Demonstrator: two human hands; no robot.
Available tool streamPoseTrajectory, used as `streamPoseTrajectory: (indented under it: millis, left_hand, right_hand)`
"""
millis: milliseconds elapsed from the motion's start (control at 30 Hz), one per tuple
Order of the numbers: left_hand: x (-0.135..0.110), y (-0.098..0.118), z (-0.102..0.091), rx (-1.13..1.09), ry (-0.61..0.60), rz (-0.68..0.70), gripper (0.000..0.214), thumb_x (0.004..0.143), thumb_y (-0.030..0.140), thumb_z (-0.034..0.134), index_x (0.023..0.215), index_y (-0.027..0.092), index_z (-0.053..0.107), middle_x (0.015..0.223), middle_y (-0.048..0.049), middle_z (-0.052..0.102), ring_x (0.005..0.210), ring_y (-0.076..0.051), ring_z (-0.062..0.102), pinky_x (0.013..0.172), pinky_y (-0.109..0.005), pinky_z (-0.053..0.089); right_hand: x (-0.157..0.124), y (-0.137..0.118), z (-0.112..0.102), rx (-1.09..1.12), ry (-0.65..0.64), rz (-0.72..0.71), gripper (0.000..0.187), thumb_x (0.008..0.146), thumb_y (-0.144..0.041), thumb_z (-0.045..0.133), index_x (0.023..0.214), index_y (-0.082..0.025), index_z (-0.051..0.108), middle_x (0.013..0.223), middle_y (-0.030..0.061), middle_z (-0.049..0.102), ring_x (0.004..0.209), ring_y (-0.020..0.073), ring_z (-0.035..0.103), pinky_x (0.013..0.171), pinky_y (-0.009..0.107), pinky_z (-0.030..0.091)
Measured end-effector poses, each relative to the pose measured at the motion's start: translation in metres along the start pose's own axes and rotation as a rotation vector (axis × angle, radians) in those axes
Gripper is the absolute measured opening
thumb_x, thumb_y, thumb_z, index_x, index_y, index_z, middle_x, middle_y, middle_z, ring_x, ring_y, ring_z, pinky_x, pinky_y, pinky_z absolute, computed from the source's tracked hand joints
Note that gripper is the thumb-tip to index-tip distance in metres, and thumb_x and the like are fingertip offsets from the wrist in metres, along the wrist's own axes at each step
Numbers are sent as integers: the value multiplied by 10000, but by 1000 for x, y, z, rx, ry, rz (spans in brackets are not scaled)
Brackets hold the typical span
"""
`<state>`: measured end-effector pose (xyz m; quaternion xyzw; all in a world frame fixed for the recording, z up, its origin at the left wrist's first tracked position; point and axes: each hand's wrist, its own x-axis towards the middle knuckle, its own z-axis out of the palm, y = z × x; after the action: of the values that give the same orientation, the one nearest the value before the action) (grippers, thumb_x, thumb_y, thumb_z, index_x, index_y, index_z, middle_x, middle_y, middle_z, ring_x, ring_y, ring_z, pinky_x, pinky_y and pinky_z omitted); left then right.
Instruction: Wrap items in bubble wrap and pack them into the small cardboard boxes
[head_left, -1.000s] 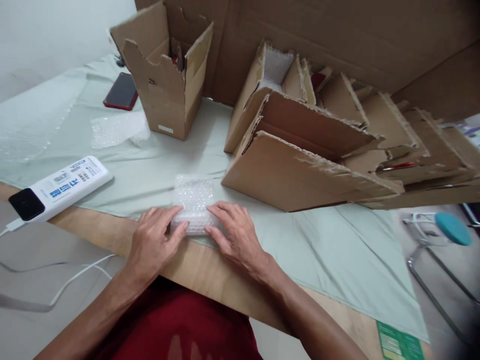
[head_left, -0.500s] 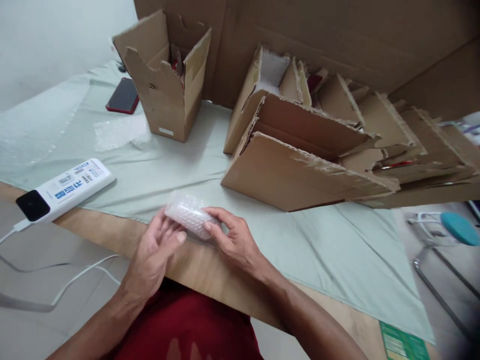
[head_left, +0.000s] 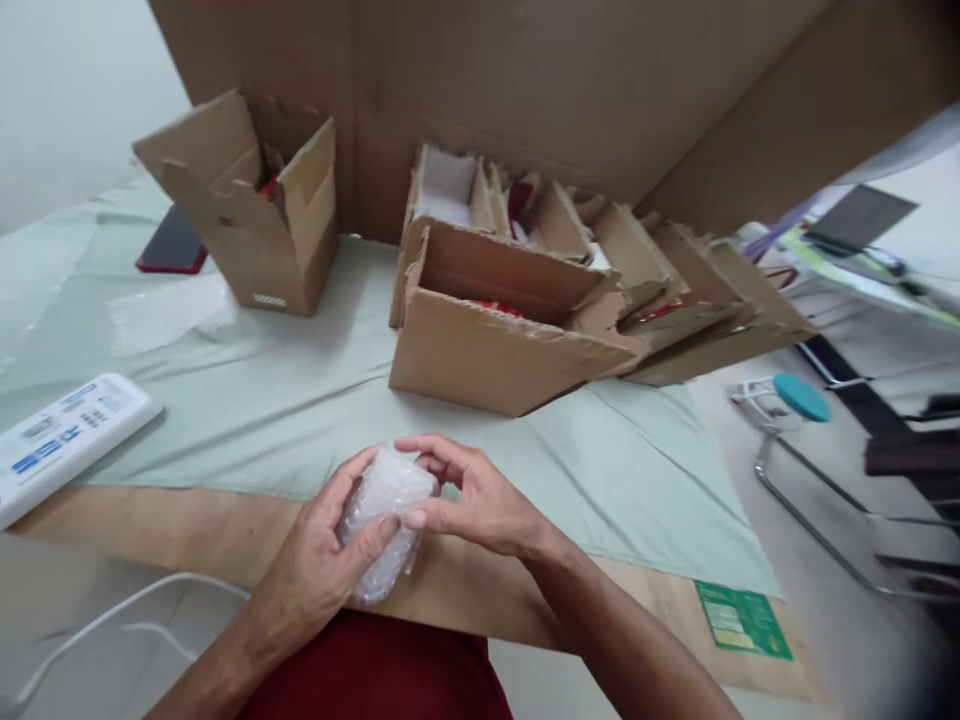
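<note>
A small bundle of clear bubble wrap (head_left: 386,505) is held above the wooden front edge of the table; what it wraps, if anything, cannot be made out. Around its left side curls my left hand (head_left: 330,530), the thumb pressed across the front. My right hand (head_left: 469,495) is at the bundle's upper right, its thumb and fingertips touching that end. Behind the hands stands an open cardboard box (head_left: 487,360) with something red inside.
Several cardboard compartments (head_left: 570,220) line the back right. A taller open box (head_left: 259,260) stands back left, beside a dark phone (head_left: 172,240) and flat bubble wrap (head_left: 169,315). A white power bank (head_left: 75,435) lies left. A green card (head_left: 744,618) lies front right.
The bubble-wrap bundle has been turned from lying sideways to more upright. My left fingers have closed round it, while my right hand has shifted to its upper end. The view has swung right.
</note>
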<state>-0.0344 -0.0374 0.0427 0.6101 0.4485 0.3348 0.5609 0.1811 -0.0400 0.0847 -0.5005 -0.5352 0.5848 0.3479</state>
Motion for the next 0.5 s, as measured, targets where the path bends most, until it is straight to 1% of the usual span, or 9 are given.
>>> streamPoseTrajectory:
  millis: [67, 133, 167, 233, 300, 333, 400, 467, 500]
  left_hand:
    - [1, -2, 5, 110, -21, 67, 561, 925, 470, 671, 1433, 267, 551, 1297, -100, 714, 1108, -259, 724, 896, -335, 612]
    - [3, 1, 7, 173, -76, 158, 547, 979, 451, 591, 1490, 285, 488, 1220, -94, 734, 1013, -230, 746, 809, -306, 625]
    - [5, 6, 8, 211, -87, 215, 538, 999, 435, 554, 1510, 294, 459, 1213, -93, 729, 1011, -226, 743, 804, -308, 625]
    - [14, 23, 9, 330, -30, 375, 528, 1011, 400, 530, 1520, 301, 436, 1305, -107, 678, 1141, -248, 698, 903, -359, 611]
    - [31, 48, 11, 492, 112, 583, 542, 990, 345, 570, 1513, 287, 439, 1467, -127, 566, 1353, -293, 563, 1088, -458, 516]
    - [42, 61, 14, 567, 189, 701, 565, 974, 308, 596, 1515, 269, 435, 1511, -139, 523, 1422, -310, 493, 1152, -498, 451]
    - [67, 84, 20, 689, 300, 869, 649, 945, 233, 634, 1546, 215, 389, 1575, -178, 451, 1522, -343, 352, 1223, -548, 339]
    - [92, 100, 27, 778, 356, 951, 676, 931, 182, 635, 1552, 151, 369, 1586, -217, 434, 1555, -376, 272, 1237, -586, 290]
    - [102, 104, 30, 809, 368, 964, 650, 931, 158, 621, 1536, 123, 386, 1557, -228, 468, 1549, -388, 283, 1230, -602, 290]
  right_hand:
    - [-5, -4, -3, 10, -27, 19, 528, 759, -551, 832, 1123, -196, 689, 906, 19, 696, 807, 162, 636, 758, 313, 544]
    - [-16, -13, -13, -62, -11, -4, 385, 803, -502, 808, 1004, -191, 700, 853, 4, 689, 765, 147, 614, 717, 286, 523]
    - [-23, -20, -21, -129, 14, -35, 336, 817, -468, 802, 980, -191, 702, 847, 3, 690, 761, 146, 609, 712, 281, 517]
    - [-42, -41, -40, -276, 98, -131, 267, 834, -403, 797, 983, -199, 714, 868, 9, 704, 779, 154, 620, 727, 283, 517]
    - [-61, -67, -62, -362, 243, -254, 237, 847, -373, 797, 1016, -224, 723, 911, 15, 720, 808, 166, 647, 746, 291, 530]
    - [-68, -81, -74, -362, 346, -325, 232, 854, -367, 797, 1038, -248, 721, 929, 10, 725, 816, 168, 660, 742, 291, 536]
    - [-76, -107, -98, -328, 584, -481, 238, 847, -347, 813, 1054, -286, 712, 944, -1, 725, 815, 166, 672, 718, 288, 543]
    - [-73, -126, -123, -348, 784, -617, 252, 812, -305, 844, 1020, -284, 703, 939, -1, 724, 805, 163, 667, 711, 297, 539]
    - [-68, -132, -136, -392, 843, -654, 255, 793, -287, 854, 992, -272, 696, 930, 4, 724, 798, 164, 662, 710, 305, 534]
